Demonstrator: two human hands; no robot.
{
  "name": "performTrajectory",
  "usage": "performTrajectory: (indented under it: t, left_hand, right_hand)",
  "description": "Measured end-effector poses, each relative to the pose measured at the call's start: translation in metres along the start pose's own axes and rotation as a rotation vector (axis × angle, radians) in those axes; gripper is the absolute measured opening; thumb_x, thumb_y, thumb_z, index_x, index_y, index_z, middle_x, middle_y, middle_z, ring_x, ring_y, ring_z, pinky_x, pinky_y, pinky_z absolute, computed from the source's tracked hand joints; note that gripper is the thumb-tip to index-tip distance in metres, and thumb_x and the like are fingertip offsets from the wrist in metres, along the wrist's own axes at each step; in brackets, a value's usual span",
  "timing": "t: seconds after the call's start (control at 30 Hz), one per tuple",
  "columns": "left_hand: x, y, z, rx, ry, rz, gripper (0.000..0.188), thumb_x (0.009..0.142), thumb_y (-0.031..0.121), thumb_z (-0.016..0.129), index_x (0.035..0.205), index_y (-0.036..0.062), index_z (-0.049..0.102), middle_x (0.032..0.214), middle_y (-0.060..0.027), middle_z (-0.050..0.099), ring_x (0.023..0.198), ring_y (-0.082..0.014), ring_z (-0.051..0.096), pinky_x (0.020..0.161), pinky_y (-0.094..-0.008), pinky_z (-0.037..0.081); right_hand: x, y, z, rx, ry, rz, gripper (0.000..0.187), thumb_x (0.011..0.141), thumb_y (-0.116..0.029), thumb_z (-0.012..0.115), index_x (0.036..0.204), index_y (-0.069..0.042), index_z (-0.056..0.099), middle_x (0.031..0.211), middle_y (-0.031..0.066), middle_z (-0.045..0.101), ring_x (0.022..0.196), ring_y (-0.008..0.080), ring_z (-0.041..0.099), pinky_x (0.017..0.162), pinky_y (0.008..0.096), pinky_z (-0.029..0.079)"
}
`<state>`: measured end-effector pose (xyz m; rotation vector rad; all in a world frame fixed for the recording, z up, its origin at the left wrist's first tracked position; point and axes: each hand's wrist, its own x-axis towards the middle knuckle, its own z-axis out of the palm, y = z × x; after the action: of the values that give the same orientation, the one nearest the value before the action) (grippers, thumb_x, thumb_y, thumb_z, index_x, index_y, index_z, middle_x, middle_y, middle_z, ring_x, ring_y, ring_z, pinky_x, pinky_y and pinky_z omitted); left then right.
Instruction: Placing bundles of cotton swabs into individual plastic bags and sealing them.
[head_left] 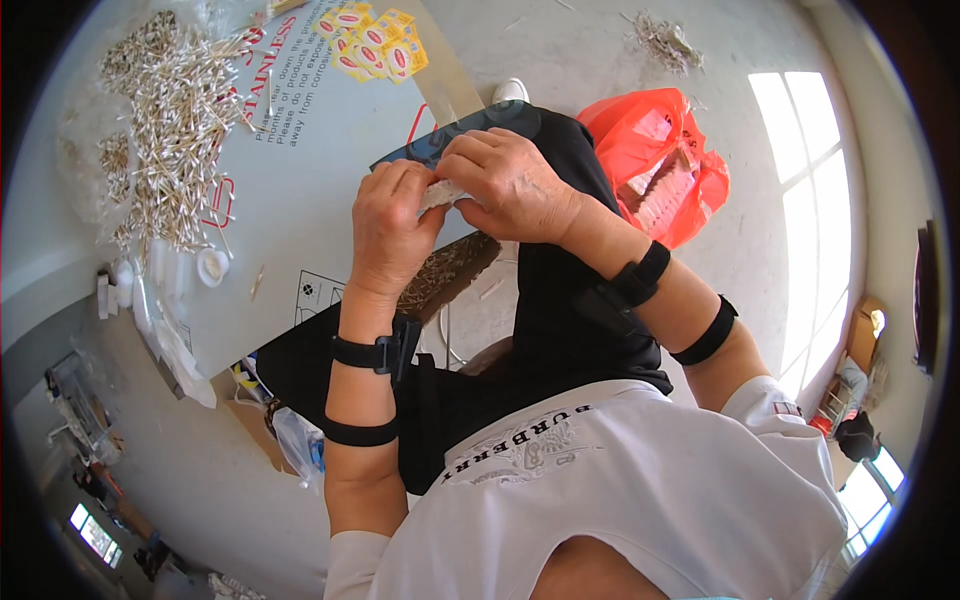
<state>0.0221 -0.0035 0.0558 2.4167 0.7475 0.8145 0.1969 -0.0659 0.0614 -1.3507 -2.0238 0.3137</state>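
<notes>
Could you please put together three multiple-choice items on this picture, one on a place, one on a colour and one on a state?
1. Where does the big heap of thin pale sticks lie?
A. On the grey board, upper left
B. Inside the plastic bag
C. On the person's lap

2. What colour is the plastic bag on the floor?
A. Blue
B. Orange-red
C. Green

3. How do the two hands stand to the small pale bundle?
A. Both hang apart from it
B. Only one touches it
C. Both close on it together

Answers:
1 A: the heap of sticks spreads over the upper left of the grey board.
2 B: the plastic bag is orange-red.
3 C: the left hand and the right hand meet with fingers on the pale bundle.
</notes>
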Motion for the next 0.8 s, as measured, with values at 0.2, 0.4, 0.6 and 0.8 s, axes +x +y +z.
performTrajectory:
  t: [0.2,0.4,0.6,0.8]
  left_hand:
    - [0.0,-0.001,0.003,0.106,-0.023,0.053,0.018,0.066,-0.001,0.069,0.07,0.0056,0.053,0.07,-0.0077,0.054,0.072,-0.0291,0.055,0.065,-0.0397,0.044]
    - [0.003,-0.005,0.002,0.056,-0.05,0.089,0.017,0.065,-0.003,0.068,0.069,0.005,0.054,0.071,-0.0085,0.055,0.072,-0.0295,0.055,0.066,-0.0399,0.045]
    - [0.0,-0.008,-0.001,0.0,-0.089,0.009,0.015,0.067,-0.003,0.07,0.073,0.0039,0.058,0.074,-0.0091,0.059,0.076,-0.0299,0.058,0.067,-0.0397,0.048]
    - [-0.009,-0.007,0.0,0.155,0.057,0.114,0.017,0.07,0.0,0.072,0.085,0.0022,0.066,0.086,-0.0075,0.063,0.082,-0.0259,0.06,0.07,-0.037,0.049]
  right_hand:
    - [0.005,-0.001,0.003,-0.137,-0.014,-0.048,0.025,0.058,-0.008,0.07,0.079,-0.007,0.056,0.081,0.005,0.055,0.079,0.0264,0.056,0.069,0.0379,0.045]
    - [0.009,0.01,0.005,-0.049,-0.011,-0.125,0.025,0.058,-0.01,0.072,0.075,-0.008,0.054,0.078,0.0044,0.054,0.08,0.0259,0.056,0.069,0.0376,0.045]
    - [0.004,0.014,0.007,-0.035,-0.012,-0.116,0.024,0.06,-0.007,0.072,0.076,-0.007,0.053,0.078,0.0054,0.055,0.078,0.0273,0.056,0.069,0.0387,0.046]
    - [0.001,0.008,0.007,-0.056,0.033,-0.112,0.019,0.065,-0.008,0.07,0.08,-0.004,0.059,0.082,0.006,0.059,0.082,0.0251,0.06,0.075,0.0365,0.052]
